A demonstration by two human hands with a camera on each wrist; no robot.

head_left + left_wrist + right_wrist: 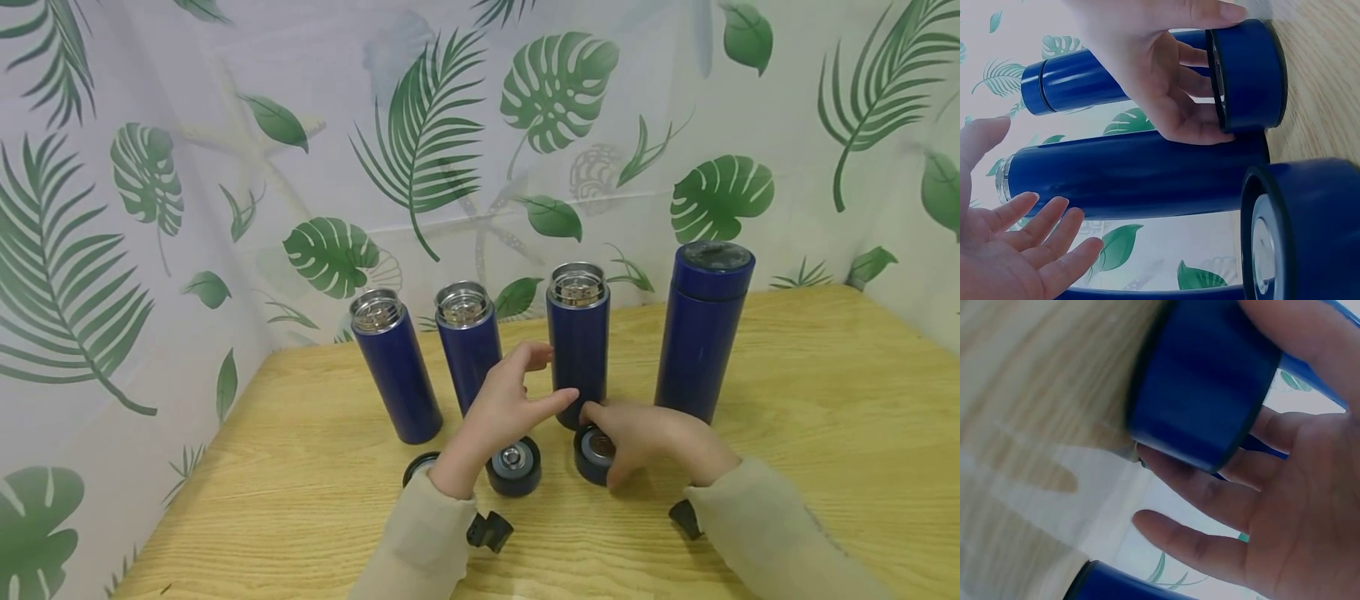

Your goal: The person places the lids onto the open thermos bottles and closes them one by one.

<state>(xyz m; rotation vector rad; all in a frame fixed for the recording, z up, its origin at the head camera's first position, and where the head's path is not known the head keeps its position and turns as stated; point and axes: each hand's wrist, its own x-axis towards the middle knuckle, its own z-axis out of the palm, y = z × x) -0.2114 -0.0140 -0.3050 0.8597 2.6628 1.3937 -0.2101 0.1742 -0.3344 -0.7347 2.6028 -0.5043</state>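
My right hand (651, 435) holds a blue bottle lid (589, 468), which lies inside-up on the table. In the right wrist view, the thumb and fingers reach round opposite sides of this lid (1200, 387). My left hand (510, 398) is held in the air in front of an uncapped blue thermos bottle (579, 333); its fingers (1047, 234) are loosely spread with nothing in them. A second upturned lid (514, 468) sits below the left hand. A third lid (415, 467) is mostly hidden behind the left forearm.
Two more uncapped thermos bottles, one on the far left (397, 375) and one beside it (467, 354), stand in the row. A capped bottle (703, 333) stands at the right. Behind the wooden table (825, 400) hangs a leaf-patterned cloth (465, 108).
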